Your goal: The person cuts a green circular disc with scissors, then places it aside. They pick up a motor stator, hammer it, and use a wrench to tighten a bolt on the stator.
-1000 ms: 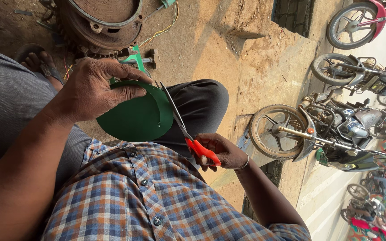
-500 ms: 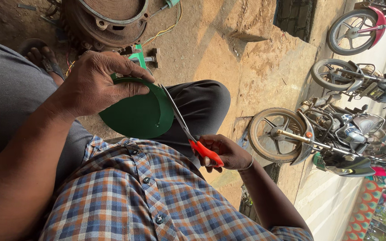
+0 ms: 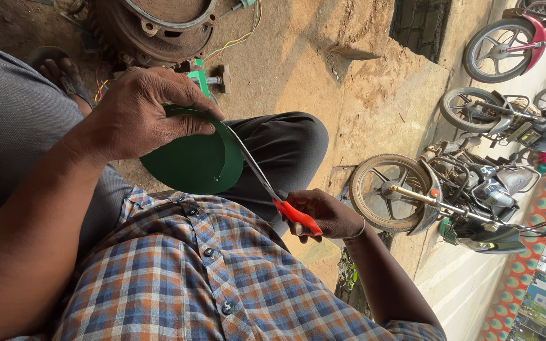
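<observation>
My left hand (image 3: 143, 113) grips the top edge of a round dark green sheet (image 3: 191, 161), thumb on its face, fingers behind it. My right hand (image 3: 323, 215) holds a pair of scissors with red handles (image 3: 297, 216). The long metal blades (image 3: 251, 161) reach up and left along the sheet's right rim, where a narrow green strip curls away from the disc. The sheet hangs over my lap, above my checked shirt and dark trousers (image 3: 279, 148).
A large rusty round machine part (image 3: 159, 25) with loose wires lies on the dirt ground ahead, beside a green strip offcut (image 3: 200, 79). A sandalled foot (image 3: 61, 69) rests near it. Several parked motorcycles (image 3: 469, 196) stand at the right, beyond a concrete step.
The scissors have worked a little further along the sheet's rim and the left hand has shifted its grip slightly. The view has drifted a bit.
</observation>
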